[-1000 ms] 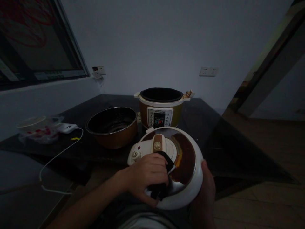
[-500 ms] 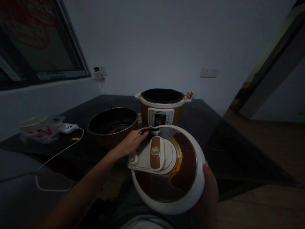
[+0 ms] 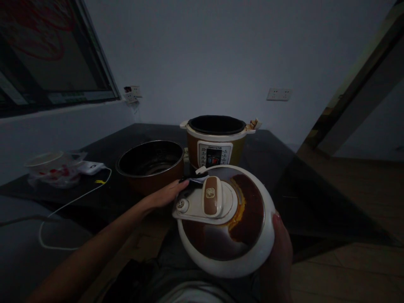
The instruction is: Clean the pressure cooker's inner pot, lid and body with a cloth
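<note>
A round pressure cooker lid [image 3: 249,210], white-rimmed with a brown and yellow-stained top, is held tilted toward me in front of the table edge. My right hand [image 3: 282,240] grips its right rim, with the fingers partly hidden behind. My left hand [image 3: 172,191] is closed on a dark and white cloth [image 3: 198,179] at the lid's upper left edge, beside the brown-topped handle. Behind the lid stands the open cooker body [image 3: 192,145] with its control panel facing me. Left of it sits an inner pot [image 3: 151,179], dark inside.
On the dark table [image 3: 268,168], a bowl in a plastic bag [image 3: 52,170] lies at the left, near a white power strip [image 3: 91,167]. A white cord [image 3: 67,207] hangs over the edge. Wall sockets [image 3: 279,94] are at the back.
My left hand has slid a little down and left along the lid's edge with the cloth. The lid appears slightly further right, still in my right hand.
</note>
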{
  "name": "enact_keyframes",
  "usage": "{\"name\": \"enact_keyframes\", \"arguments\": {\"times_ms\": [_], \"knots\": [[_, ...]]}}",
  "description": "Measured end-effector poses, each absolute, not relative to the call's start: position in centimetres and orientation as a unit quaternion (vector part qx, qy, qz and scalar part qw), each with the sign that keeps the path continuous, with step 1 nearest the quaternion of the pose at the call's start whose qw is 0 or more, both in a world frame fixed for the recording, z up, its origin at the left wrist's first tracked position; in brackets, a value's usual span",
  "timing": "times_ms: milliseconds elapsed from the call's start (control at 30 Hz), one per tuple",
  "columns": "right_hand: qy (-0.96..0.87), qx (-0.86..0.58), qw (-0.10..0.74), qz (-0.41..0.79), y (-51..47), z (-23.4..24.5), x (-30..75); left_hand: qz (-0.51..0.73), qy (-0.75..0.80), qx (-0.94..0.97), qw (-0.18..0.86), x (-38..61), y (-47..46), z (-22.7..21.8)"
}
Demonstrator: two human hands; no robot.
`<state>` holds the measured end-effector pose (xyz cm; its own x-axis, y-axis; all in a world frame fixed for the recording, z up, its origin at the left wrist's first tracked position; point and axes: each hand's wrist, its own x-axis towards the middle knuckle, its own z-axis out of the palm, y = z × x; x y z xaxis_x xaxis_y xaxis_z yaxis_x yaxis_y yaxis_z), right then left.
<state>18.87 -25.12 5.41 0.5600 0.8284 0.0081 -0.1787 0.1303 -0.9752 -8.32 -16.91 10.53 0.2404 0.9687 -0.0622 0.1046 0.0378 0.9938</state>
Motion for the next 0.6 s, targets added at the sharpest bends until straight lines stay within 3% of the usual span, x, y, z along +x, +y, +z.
{"name": "enact_keyframes", "arguments": {"times_ms": [233,400,600], "knots": [[-0.276,-0.546,0.713,0.343,-25.2,6.1,19.4,0.419,0.436,0.542,0.584,-5.3,-14.8,11.6],[-0.285,-0.490,0.722,0.396,-25.1,4.9,19.9,0.422,0.415,0.544,0.595,-2.2,-14.2,13.5],[-0.295,-0.519,0.725,0.344,-24.7,3.9,20.4,0.330,0.280,0.789,0.436,0.8,-14.2,18.0]]}}
